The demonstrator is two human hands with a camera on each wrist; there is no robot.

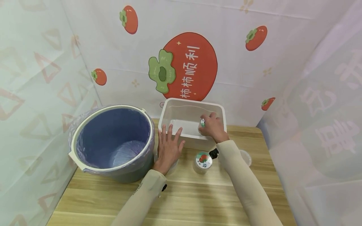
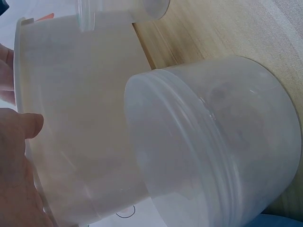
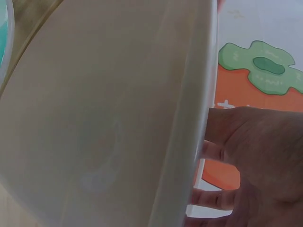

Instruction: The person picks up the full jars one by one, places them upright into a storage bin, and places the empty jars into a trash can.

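Note:
My right hand (image 1: 212, 127) reaches down inside a white rectangular bin (image 1: 195, 143) and grips a jar (image 1: 202, 122) with a printed lid near the bin's right end. Most of that jar is hidden behind the hand; in the right wrist view the bin's wall (image 3: 104, 104) covers it. My left hand (image 1: 169, 150) has its fingers spread straight over the bin's front rim, thumb at the outer wall. Below the left wrist stands a clear jar (image 2: 236, 137), partly hidden in the head view. Another jar (image 1: 202, 163), its lid showing a red persimmon print, stands before the bin.
A large bucket (image 1: 77, 138) with a clear plastic liner stands left of the bin. A round clear container (image 1: 246, 157) lies right of the right forearm on the wooden table (image 1: 192, 201). Printed cloth walls (image 1: 234, 78) enclose the back and sides.

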